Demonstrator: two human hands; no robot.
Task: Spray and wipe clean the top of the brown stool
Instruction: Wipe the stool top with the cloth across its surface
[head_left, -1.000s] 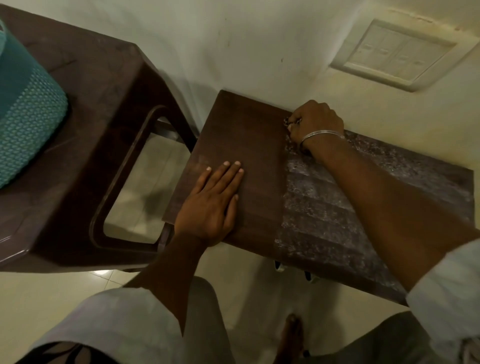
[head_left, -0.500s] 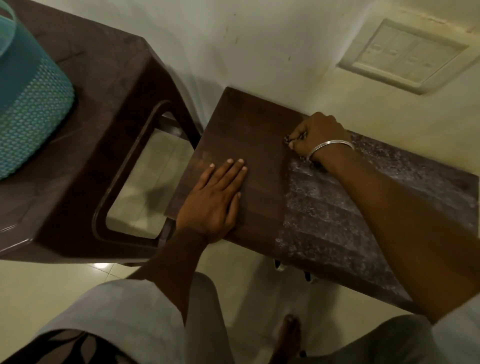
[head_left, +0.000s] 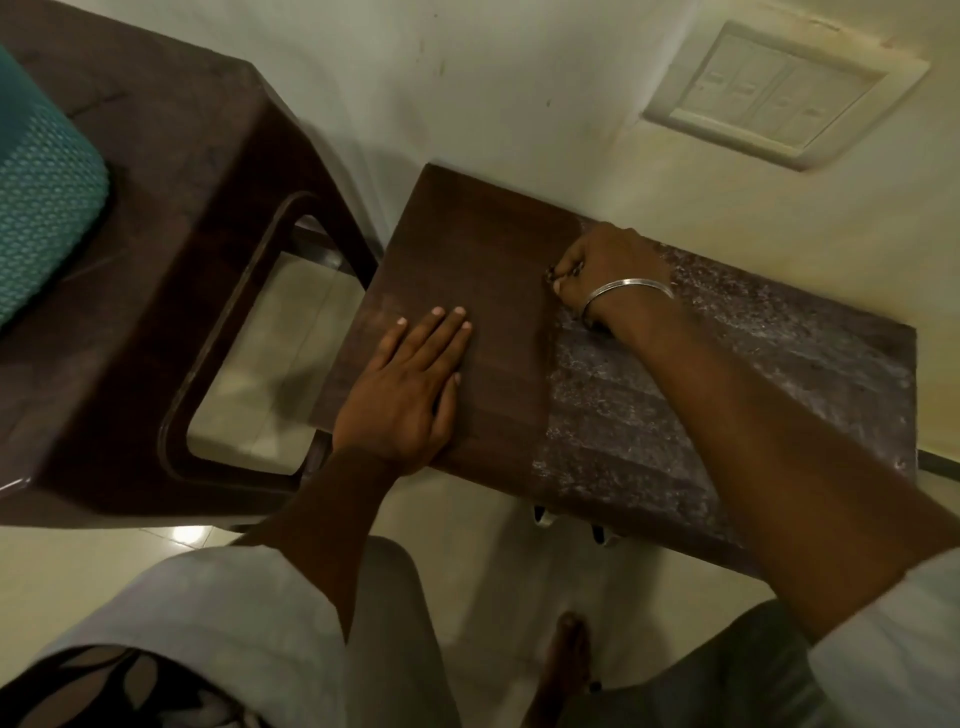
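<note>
My right hand (head_left: 608, 270), fingers (head_left: 569, 260) clenched tight around a dark wad (head_left: 557, 273) of which only a sliver shows, too little to say cloth or scourer, bears down on the top of the brown stool (head_left: 483, 249). It sits right at the line where clean dark wood meets a whitish, mottled film (head_left: 675, 415). The fist is there, I judge, because that line is the working edge: the wood to my left of it looks wiped, and the stretch to my right is yet to be done. A steel bangle (head_left: 631, 288) rides the wrist. My left hand (head_left: 405, 384) lies flat on the cleaned near-left part, fingers (head_left: 447, 332) straight and together, grasping nothing, most likely to pin the low stool against the push of scrubbing. The stool stands close against the wall, just beside a taller brown plastic table (head_left: 171, 171) carrying a teal basket (head_left: 41, 197). A switch plate (head_left: 784, 93) is set in the wall above, and my bare foot (head_left: 566, 660) shows on the floor below.
</note>
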